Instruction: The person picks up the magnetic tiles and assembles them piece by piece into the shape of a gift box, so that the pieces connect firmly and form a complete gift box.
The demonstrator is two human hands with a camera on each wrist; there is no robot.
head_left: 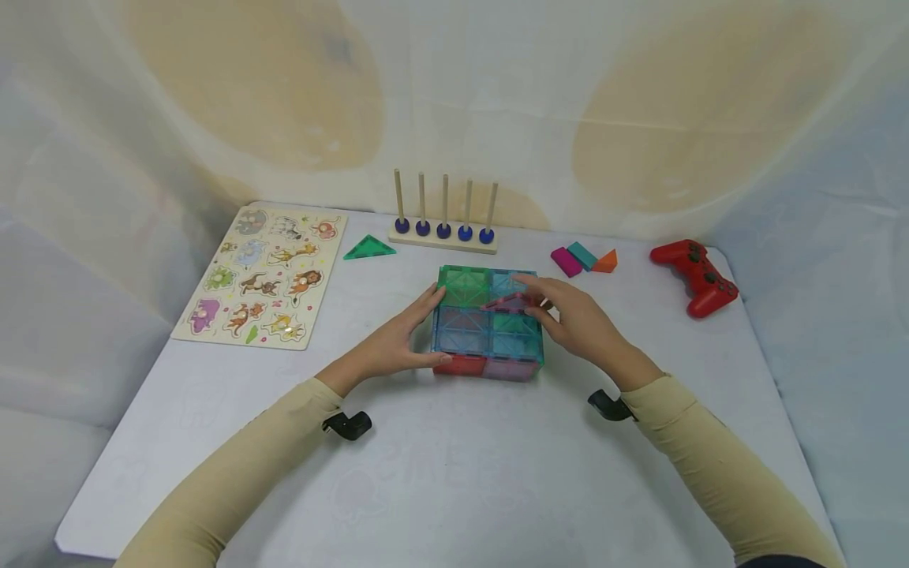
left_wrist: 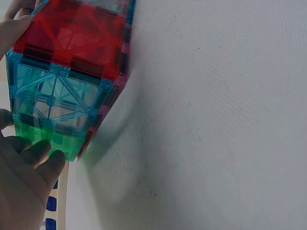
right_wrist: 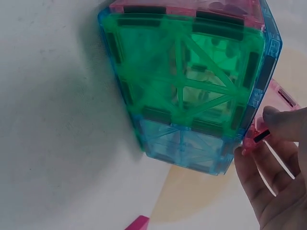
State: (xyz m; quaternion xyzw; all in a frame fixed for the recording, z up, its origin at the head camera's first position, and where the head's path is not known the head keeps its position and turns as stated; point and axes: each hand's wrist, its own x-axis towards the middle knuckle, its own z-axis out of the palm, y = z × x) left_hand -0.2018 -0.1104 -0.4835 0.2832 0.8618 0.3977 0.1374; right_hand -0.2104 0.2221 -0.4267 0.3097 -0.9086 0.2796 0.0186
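A box of translucent magnetic tiles [head_left: 461,331] stands mid-table, with green and blue squares on top and red and pink ones on its front. My left hand [head_left: 394,339] holds the box at its left side; the thumb lies at the front corner, and the fingertips touch the green tile [left_wrist: 72,143] farther back. Between thumb and fingers of my right hand [head_left: 582,319] is a pinched pink triangular tile [head_left: 507,302], tilted over the box top. The right wrist view shows this pink tile [right_wrist: 280,103] beside the box's top edge, partly covered by the thumb.
Left lies an animal puzzle board [head_left: 266,276], near a green triangular tile [head_left: 369,248]. Behind the box stands a wooden peg rack [head_left: 440,237] with blue beads. Small coloured blocks [head_left: 582,255] and a red game controller [head_left: 696,276] lie to the right.
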